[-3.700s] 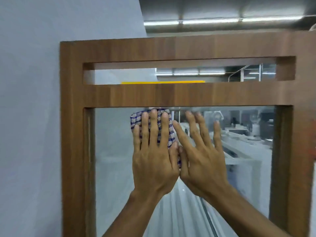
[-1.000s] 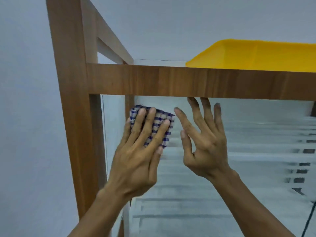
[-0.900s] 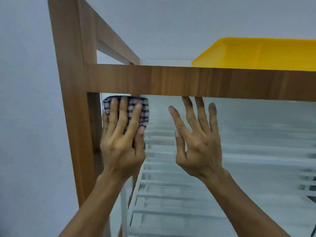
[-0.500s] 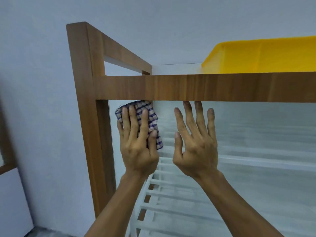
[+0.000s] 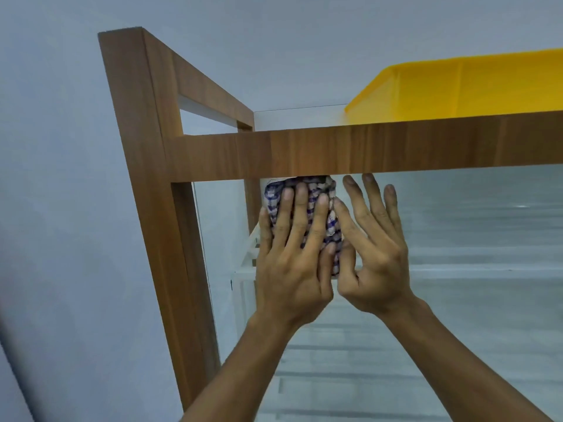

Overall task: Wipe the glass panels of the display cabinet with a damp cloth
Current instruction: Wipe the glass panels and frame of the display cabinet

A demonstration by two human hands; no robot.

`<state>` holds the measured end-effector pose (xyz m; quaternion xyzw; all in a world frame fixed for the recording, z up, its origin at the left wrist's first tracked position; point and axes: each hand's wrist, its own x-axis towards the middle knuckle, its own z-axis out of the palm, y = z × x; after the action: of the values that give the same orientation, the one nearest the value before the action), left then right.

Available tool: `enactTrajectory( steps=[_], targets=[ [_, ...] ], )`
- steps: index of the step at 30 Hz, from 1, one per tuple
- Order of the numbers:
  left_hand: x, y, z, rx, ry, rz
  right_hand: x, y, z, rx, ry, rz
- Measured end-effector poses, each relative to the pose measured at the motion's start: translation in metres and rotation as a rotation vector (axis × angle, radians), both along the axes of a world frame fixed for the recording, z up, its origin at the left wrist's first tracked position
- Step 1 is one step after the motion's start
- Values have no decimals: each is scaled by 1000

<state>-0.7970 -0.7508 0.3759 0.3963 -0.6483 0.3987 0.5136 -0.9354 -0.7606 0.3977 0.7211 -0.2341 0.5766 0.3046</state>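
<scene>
Two flat grips, fingers straight: left grip [image 5: 292, 263] presses cloth [image 5: 273, 197] to glass panel [image 5: 472, 223], rail [image 5: 396, 147] just above; right grip [image 5: 377, 260] braces beside. Prob. needs even pressure w/ overlapping strokes.

Cabinet frame [image 5: 365, 149] showing brown wood grain, smooth, with a low sheen. Glass panel [image 5: 475, 214] at 3 o'clock looking clear, smooth and faintly hazy. Cloth [image 5: 274, 196] at centre reading as woven fabric, blue-and-white check, soft and creased. Tray [image 5: 493, 86] at 1 o'clock looking like glossy yellow plastic. Wall [image 5: 61, 208] at 9 o'clock appearing matt grey-blue and even.
</scene>
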Motion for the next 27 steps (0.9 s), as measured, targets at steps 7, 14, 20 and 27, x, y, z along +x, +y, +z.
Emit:
enactTrajectory(
  steps=[7, 14, 20, 27],
  targets=[
    [-23, 4, 7, 26, 252, 100, -43, 6, -13, 41, 9, -206],
    [-62, -3, 9, -35, 184, 157, -117, 0, -11, 79, -98, -310],
    [-166, -13, 14, -44, -43, 11, -187, -5, -7, 53, -51, -361],
    [-228, -14, 13, -48, 107, 57, -252, -4, -4, 7, -86, -297]
  ],
)
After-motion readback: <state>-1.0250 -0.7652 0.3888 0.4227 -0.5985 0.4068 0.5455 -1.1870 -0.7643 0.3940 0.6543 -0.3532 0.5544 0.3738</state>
